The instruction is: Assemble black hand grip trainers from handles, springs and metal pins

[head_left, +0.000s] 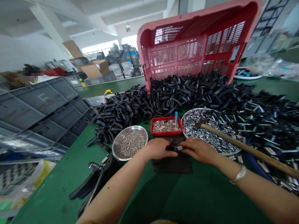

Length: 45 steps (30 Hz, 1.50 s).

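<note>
My left hand is closed around a small black plastic part, partly hidden by the fingers. My right hand pinches a small shiny metal piece against that part's right side. Both hands are over a dark flat plate on the green table. Just beyond them stands a red tray of small metal pins, with a blue-handled screwdriver upright in it. A steel bowl of tiny metal bits is left of my left hand. A hammer lies across a white basin of metal pieces.
Black curved handles lie heaped across the back. A red plastic crate tips over the heap. Several assembled black pieces lie at front left. Black parts with metal rods are piled right. Grey crates are stacked left.
</note>
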{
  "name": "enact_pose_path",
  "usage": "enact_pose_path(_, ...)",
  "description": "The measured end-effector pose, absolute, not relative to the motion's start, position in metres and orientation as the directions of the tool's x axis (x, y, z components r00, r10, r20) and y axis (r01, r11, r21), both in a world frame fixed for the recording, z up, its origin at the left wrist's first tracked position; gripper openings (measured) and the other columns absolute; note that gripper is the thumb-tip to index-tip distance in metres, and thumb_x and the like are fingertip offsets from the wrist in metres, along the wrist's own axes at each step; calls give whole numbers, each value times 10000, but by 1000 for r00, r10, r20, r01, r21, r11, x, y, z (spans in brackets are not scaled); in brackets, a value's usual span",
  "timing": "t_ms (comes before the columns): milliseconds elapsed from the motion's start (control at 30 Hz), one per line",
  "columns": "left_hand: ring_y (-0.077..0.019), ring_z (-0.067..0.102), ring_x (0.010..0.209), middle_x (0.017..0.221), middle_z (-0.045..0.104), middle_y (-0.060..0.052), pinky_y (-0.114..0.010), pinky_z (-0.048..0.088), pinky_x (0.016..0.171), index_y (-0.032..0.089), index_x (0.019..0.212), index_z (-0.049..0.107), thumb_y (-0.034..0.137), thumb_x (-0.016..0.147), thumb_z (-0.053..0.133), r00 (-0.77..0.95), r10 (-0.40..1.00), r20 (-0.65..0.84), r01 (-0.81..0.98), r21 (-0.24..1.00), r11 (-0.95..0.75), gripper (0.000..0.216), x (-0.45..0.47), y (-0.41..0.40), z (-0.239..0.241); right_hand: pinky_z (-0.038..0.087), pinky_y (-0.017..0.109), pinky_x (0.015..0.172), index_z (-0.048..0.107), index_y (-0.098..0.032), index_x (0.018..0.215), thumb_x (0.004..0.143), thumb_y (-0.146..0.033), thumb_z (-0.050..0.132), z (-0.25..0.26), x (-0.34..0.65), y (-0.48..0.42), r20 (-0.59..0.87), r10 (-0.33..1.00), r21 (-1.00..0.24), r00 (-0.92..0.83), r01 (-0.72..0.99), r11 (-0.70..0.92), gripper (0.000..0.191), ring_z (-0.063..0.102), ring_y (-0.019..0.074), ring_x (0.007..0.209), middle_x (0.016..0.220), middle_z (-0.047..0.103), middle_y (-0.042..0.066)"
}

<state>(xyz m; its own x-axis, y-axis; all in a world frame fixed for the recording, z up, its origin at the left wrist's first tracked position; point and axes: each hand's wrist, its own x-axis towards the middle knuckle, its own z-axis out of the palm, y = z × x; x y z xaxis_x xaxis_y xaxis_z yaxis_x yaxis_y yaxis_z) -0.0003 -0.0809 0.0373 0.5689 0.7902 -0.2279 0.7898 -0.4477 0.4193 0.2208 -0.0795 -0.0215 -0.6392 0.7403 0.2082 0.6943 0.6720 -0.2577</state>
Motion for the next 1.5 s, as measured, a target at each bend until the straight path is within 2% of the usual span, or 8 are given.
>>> enact_pose_path(200,-140,587,709,846,658,-36,-221,432,615,154,869,619,476,803,414,418,754,-506,834,542,-99,387,0,-53,7,423,276,726,660,-195,929,847,-357,409,-14,203,-59,-24,838,-373,-546,782,499,310,600,191,835,905,674,61)
enact_pose_path(367,-228,578,853,942,623,-66,-297,439,698,193,855,593,546,701,530,100,967,-233,967,252,-40,391,8,-73,-1,409,278,690,674,-197,818,811,-369,461,-17,194,-57,-44,879,-343,-476,833,434,274,603,202,790,819,677,65)
enact_pose_path(600,-201,543,972,1046,584,-70,-292,411,812,205,1060,513,435,788,489,-22,996,-82,914,402,53,357,9,-90,-17,405,259,672,651,-203,831,804,-421,452,7,189,-35,38,937,-268,-346,900,343,297,600,185,789,836,673,44)
enact_pose_path(733,-220,541,988,1116,552,-60,-306,429,791,230,1112,503,464,740,529,-27,996,-85,888,455,63,440,5,-86,-19,409,315,744,564,-114,1023,801,-332,467,14,168,1,115,981,-202,-158,963,179,326,596,238,870,910,651,139)
enact_pose_path(900,-214,554,959,1118,549,-31,-302,436,777,269,1073,536,512,722,525,-17,996,-85,873,484,56,427,0,-83,-19,432,332,704,534,-56,1003,716,-217,540,-1,145,37,107,994,-241,-28,969,54,329,605,270,848,884,637,198)
enact_pose_path(1200,-192,551,964,1126,542,-34,-261,429,771,250,1096,525,507,736,518,-17,998,-59,838,544,47,442,-3,-86,-24,469,293,685,511,-140,987,738,-233,459,-1,160,25,242,969,-456,58,888,61,271,622,193,773,818,647,77)
enact_pose_path(1367,-192,547,966,1127,536,-37,-263,426,777,252,1111,513,489,754,507,-7,998,-56,832,553,36,428,-3,-86,-26,516,302,545,431,-209,915,769,-359,498,-8,163,-43,247,969,-897,13,381,223,221,624,177,594,683,613,10)
enact_pose_path(1500,-191,534,992,1136,528,-47,-266,421,797,239,1110,513,467,774,490,5,998,-59,841,540,28,407,-3,-86,-26,548,330,573,383,-229,918,780,-398,517,-28,163,-79,158,984,-964,-83,203,172,257,636,176,616,746,612,10)
